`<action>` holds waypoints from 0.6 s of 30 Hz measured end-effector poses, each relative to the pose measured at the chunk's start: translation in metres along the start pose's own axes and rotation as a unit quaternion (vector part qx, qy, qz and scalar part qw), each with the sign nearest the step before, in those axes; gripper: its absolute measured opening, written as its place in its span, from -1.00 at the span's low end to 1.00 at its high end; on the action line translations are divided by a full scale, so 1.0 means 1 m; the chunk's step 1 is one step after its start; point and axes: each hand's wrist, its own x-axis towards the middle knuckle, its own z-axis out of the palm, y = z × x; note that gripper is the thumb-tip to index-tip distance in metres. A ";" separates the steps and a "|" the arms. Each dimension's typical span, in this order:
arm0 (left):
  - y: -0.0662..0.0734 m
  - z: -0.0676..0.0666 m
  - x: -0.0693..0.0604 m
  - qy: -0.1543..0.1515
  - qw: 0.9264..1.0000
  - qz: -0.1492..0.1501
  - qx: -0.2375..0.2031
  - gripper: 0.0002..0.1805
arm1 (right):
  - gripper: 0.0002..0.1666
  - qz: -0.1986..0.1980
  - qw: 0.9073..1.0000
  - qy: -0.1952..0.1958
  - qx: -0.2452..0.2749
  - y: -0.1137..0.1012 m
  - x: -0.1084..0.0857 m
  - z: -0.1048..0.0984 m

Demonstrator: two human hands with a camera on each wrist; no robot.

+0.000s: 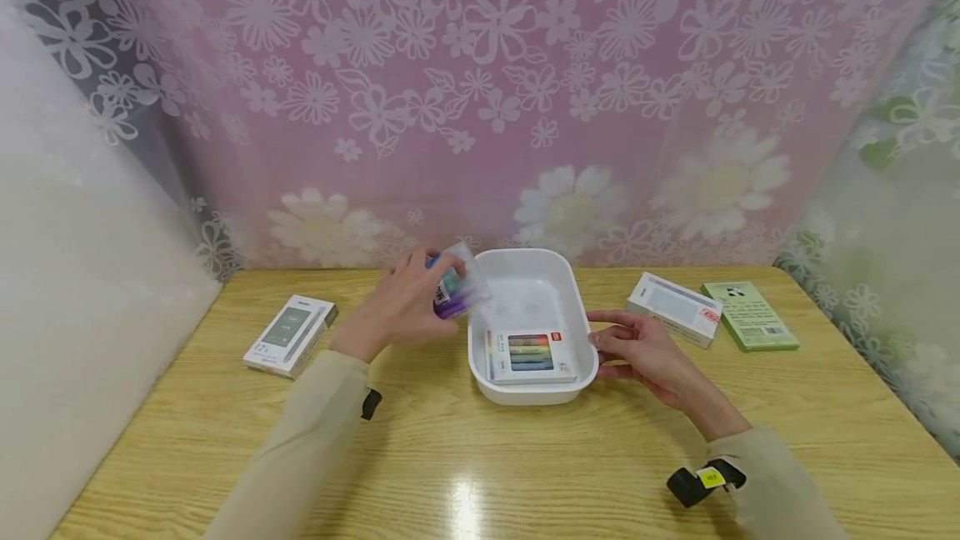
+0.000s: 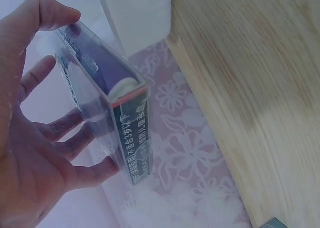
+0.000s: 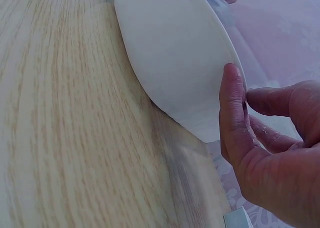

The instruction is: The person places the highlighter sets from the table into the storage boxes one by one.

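My left hand (image 1: pixel 408 298) grips a clear plastic box (image 2: pixel 132 118) with purple and blue contents. It tilts in the air at the left rim of a white plastic basin (image 1: pixel 525 273), blurred in the head view. The left wrist view shows the thumb along one edge of the box, the fingers against the opposite side, and printed text on a dark end. At the basin's right wall, my right hand (image 1: pixel 645 352) pinches the rim, some fingers lying along the outer side. A white box of coloured sticks with a window (image 1: pixel 528 357) lies flat in the basin's near end.
On the wooden table (image 1: pixel 420 457), a white box with a grey panel (image 1: pixel 291 336) lies at the left. To the right are another white box (image 1: pixel 675 307) and a green box (image 1: pixel 750 315). A pink flowered curtain (image 1: pixel 450 107) hangs behind the table.
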 end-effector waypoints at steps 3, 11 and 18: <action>0.004 0.000 0.005 0.003 1.000 0.012 -0.003 -0.38 | -0.28 0.000 1.000 0.000 0.000 0.000 0.001 0.000; 0.020 -0.001 0.025 0.007 0.999 0.030 -0.011 -0.35 | -0.28 0.004 1.000 0.007 -0.011 -0.001 0.001 -0.001; 0.035 0.003 0.042 0.016 0.997 0.060 -0.040 -0.32 | -0.29 0.002 1.000 0.006 -0.009 0.000 0.000 -0.001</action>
